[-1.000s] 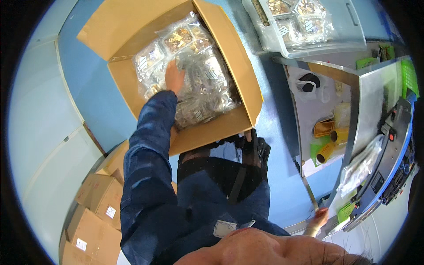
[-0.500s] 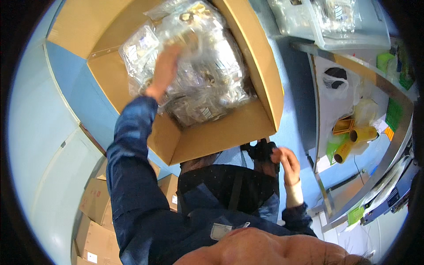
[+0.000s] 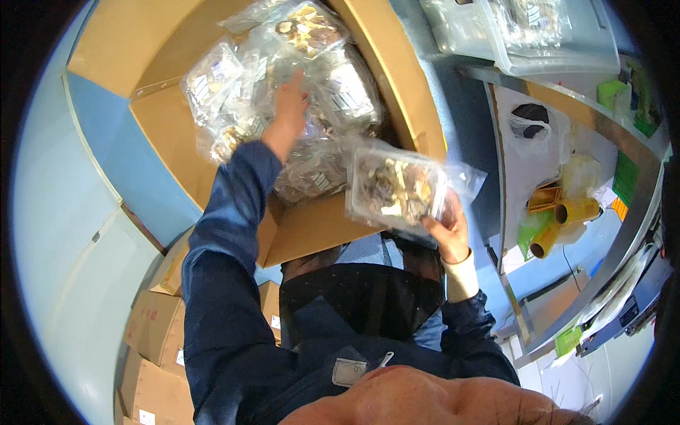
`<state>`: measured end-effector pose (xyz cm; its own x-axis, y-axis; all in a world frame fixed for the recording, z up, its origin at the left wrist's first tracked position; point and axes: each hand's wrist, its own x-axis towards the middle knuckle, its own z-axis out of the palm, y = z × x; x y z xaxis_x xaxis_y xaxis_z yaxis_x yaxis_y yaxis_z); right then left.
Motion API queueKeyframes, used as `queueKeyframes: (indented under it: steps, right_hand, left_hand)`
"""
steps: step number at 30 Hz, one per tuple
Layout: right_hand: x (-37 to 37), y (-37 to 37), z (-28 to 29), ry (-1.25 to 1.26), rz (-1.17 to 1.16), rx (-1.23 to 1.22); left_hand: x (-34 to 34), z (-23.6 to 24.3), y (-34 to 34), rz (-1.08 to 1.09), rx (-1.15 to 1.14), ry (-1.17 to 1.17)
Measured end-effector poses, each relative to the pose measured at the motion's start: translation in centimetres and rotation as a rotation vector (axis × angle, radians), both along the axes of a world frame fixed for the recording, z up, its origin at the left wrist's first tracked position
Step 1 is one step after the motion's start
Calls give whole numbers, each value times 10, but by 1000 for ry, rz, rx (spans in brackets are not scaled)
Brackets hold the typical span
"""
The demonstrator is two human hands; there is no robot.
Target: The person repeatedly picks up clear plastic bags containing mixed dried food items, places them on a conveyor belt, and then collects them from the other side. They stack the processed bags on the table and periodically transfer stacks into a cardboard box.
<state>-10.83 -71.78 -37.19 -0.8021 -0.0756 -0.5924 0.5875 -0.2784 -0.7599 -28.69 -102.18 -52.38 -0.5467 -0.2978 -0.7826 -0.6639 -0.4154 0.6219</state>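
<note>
A large cardboard box [image 3: 326, 230] stands open before me, full of clear bagged packs [image 3: 312, 173]. Over the middle of the pile is my left hand [image 3: 287, 113], its fingers stretched out and nothing gripped in them. My right hand [image 3: 452, 230] grips the corner of a bagged clear plastic tray [image 3: 397, 188] at the box's near right edge. Dark brown and cream pieces, like dried mushroom slices, fill that tray. At the far side of the pile, another pack [image 3: 309, 30] shows similar pieces.
On the right is a metal-edged shelf unit [image 3: 595, 117] with yellow rolls [image 3: 575, 210] and plastic bags. A clear plastic bin [image 3: 559, 60] with more packs stands at the far right. Closed cardboard boxes [image 3: 152, 322] are stacked on the left, beside a pale wall [image 3: 64, 234].
The bagged tray has come into my right hand at the box's near right edge; that hand held nothing visible before. My left hand has shifted slightly right and nearer over the pile.
</note>
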Motion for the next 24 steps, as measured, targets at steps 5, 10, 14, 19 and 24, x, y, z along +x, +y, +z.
queueKeyframes:
  steps: [5,10,14,19,24]
  right_hand:
    - [24,14,39,-175,45,5]
    - [27,31,88,-94,90,-6]
    - [-2,43,168,29,377,168]
    - [-33,80,264,576,619,382]
    - [1,125,305,474,618,248]
  left_hand:
    - [-43,-63,-23,63,277,116]
    - [32,-6,-37,-105,388,125]
    - [103,153,-2,-451,156,112]
    - [192,298,14,-1014,316,239]
    - [175,388,76,-722,1044,-152]
